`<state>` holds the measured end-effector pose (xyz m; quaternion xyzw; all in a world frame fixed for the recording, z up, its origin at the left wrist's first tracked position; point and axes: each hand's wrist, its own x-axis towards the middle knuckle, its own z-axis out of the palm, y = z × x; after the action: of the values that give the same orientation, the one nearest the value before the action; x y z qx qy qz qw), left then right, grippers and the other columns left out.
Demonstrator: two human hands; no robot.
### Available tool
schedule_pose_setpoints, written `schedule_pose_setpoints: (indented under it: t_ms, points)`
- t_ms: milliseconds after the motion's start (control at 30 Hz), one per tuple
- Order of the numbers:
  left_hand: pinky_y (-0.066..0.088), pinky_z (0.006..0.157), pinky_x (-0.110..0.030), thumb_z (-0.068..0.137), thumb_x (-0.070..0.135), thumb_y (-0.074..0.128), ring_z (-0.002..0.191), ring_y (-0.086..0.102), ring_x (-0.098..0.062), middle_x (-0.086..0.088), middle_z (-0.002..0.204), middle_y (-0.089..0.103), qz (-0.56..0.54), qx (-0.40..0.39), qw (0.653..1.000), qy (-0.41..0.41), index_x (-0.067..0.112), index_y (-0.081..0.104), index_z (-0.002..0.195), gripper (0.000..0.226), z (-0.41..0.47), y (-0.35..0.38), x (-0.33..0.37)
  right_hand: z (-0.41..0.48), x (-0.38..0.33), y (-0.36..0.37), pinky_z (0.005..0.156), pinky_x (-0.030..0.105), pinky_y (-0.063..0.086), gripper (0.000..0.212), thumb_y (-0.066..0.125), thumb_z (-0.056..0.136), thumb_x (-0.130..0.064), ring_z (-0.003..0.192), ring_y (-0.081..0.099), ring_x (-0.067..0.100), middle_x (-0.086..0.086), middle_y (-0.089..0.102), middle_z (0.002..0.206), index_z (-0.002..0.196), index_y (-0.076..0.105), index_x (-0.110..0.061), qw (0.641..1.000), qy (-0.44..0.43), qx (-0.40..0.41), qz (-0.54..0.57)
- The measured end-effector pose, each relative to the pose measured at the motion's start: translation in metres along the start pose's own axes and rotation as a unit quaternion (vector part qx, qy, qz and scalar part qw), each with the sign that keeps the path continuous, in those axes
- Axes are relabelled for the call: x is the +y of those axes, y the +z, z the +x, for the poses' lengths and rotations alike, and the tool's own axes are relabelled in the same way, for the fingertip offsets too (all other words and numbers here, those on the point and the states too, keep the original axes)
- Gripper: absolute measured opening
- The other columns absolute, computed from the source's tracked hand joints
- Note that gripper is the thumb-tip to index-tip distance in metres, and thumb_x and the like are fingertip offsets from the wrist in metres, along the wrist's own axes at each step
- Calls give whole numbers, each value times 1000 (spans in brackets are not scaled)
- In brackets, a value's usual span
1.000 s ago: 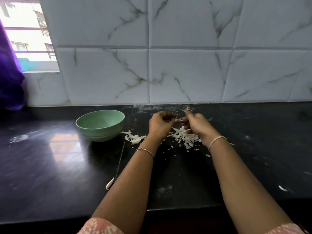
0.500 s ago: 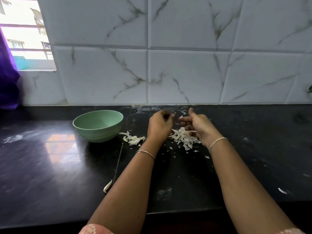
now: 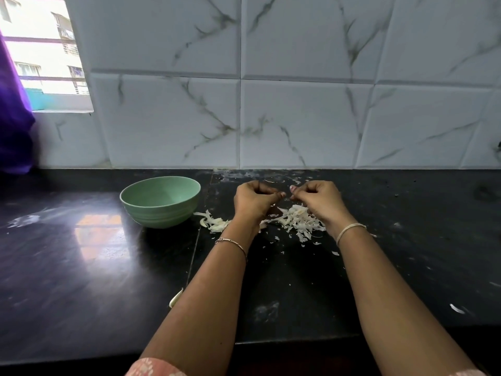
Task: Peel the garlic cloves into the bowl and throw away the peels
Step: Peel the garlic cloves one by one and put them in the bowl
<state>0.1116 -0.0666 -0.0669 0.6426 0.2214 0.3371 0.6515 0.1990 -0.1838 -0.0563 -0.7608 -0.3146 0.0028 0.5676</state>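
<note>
A big white wall of marble-look tiles (image 3: 298, 118) stands at the back, at 12 o'clock. In front of it lies a wide, shiny black stone counter (image 3: 81, 267). On the counter sits a round, pale green bowl (image 3: 162, 213), at 9 o'clock from the hands and near them. The part of its inside that shows has no garlic in it, but the near rim hides the bottom. The left hand (image 3: 254, 199) and the right hand (image 3: 320, 199) hover side by side, with only a thin gap between their fingertips. Both have their fingers curled in tight. A garlic clove may be tucked in there, but it is too small and too hidden to tell. Just under the hands, at 6 o'clock, lies a heap of thin white garlic peels (image 3: 298, 221). A smaller bunch of white peels (image 3: 214, 223) lies between the bowl and the left wrist. One pale curved scrap (image 3: 175, 297) rests alone at 7 o'clock, beside the left forearm. A second ago the two hands were touching. Then they pulled apart and the right thumb stuck up. Now that thumb is folded down and the hands are close again. This looks like one more pull at a skin, so the peeling is likely still going on. The peels are all still on the counter, so throwing them away is not yet done.
</note>
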Motion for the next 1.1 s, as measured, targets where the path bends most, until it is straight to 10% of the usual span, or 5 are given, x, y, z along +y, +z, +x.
schedule_pose_setpoints:
  t_ms: [300, 400, 567, 833, 1100]
  points:
    - [61, 69, -42, 101, 31, 51, 58, 56, -14, -4, 72, 64, -49, -39, 997, -47, 3, 65, 85, 35, -2, 7, 1, 5, 8, 0, 73, 35, 55, 14, 81, 78, -14, 65, 62, 12, 2, 71, 72, 69, 71, -18, 999, 0, 33, -6]
    - [61, 68, -39, 86, 19, 73, 55, 59, -15, -5, 68, 64, 0, -15, 1000, -19, 5, 64, 75, 20, -2, 5, 2, 7, 10, 3, 71, 38, 53, 14, 71, 88, -18, 66, 60, 17, 14, 73, 80, 74, 71, -19, 1000, 8, 6, -9]
    - [59, 66, -32, 80, -7, 71, 58, 61, -11, -1, 74, 69, 46, 9, 999, 10, 17, 68, 74, 25, 2, 3, -1, -3, -6, 3, 57, 24, 45, 52, 38, 104, -39, 60, 52, 13, 4, 64, 71, 82, 69, -4, 996, 49, -32, 65]
    - [54, 77, -22, 86, 18, 73, 81, 62, -3, 11, 89, 70, 222, -21, 967, 127, 23, 74, 95, 11, -8, 9, 5, -6, -12, -1, 74, 35, 48, 88, 14, 94, -69, 73, 56, 18, 11, 71, 90, 89, 75, -6, 996, 77, -34, 3]
    - [52, 82, -39, 97, 35, 56, 98, 61, -21, -1, 107, 66, 330, -3, 931, 156, 24, 70, 109, 22, -13, 11, 6, -3, -8, -2, 59, 26, 41, 42, 49, 100, -39, 68, 52, 12, 9, 74, 97, 84, 74, -10, 993, 89, 0, 73]
